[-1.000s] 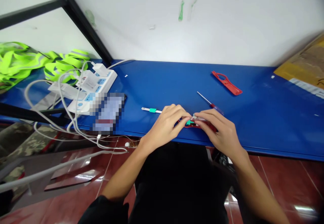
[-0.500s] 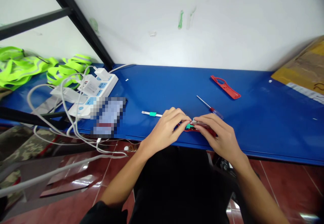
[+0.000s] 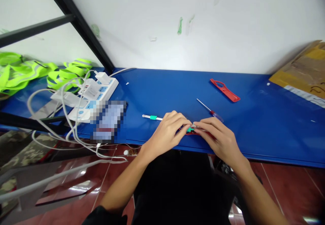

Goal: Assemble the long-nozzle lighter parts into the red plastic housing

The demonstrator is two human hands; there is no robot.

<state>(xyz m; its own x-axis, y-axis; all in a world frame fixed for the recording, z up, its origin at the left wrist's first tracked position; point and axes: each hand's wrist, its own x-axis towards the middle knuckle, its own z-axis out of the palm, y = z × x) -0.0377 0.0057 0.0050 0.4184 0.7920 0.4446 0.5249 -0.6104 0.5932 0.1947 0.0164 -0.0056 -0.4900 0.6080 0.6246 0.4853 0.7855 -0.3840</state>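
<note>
Red casing (image 3: 190, 133) lies partly hidden by fingers (image 3: 207, 127), near a screwdriver (image 3: 215, 115).

Both hands are working now: the left hand (image 3: 169, 131) and right hand (image 3: 220, 138) are pinching a small pale part (image 3: 194, 124) between their fingertips, a green piece (image 3: 190, 129) is showing just below, and a screwdriver (image 3: 209, 110) is lying beyond the right fingers.

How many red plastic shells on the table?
2. A loose shell lies beyond the screwdriver; a partly covered shell sits between the left hand and right hand. More could be hidden under the hands.
</note>
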